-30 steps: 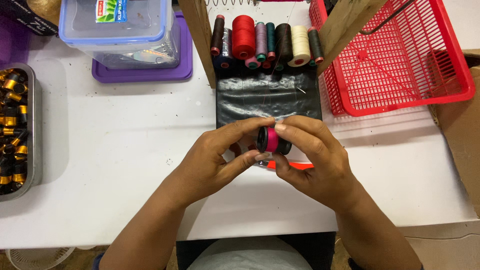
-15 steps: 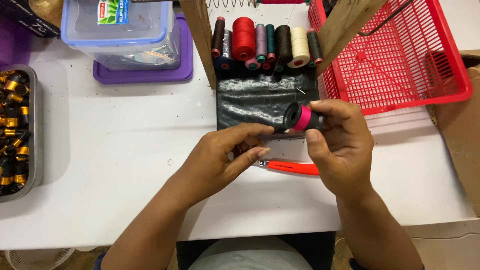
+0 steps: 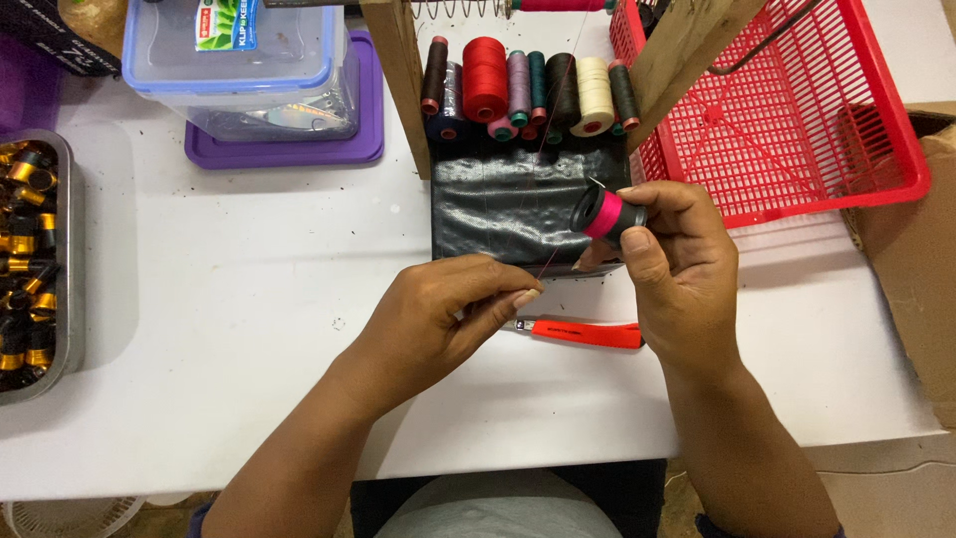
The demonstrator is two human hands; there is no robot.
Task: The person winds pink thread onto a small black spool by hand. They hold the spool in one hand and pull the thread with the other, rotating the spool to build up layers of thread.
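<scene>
Right hand point(image 3: 677, 269) grip clamped on black spool point(image 3: 605, 213) of pink thread, left hand point(image 3: 438, 319) fingertips pinched together on thread strand point(image 3: 547, 264)

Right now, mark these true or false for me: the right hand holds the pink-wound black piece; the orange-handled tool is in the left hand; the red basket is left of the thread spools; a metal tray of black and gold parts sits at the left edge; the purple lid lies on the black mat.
1. The right hand holds the pink-wound black piece. True.
2. The orange-handled tool is in the left hand. False: it lies on the white table, between the hands.
3. The red basket is left of the thread spools. False: it stands to their right.
4. A metal tray of black and gold parts sits at the left edge. True.
5. The purple lid lies on the black mat. False: it lies under a clear box, left of the mat.
</scene>
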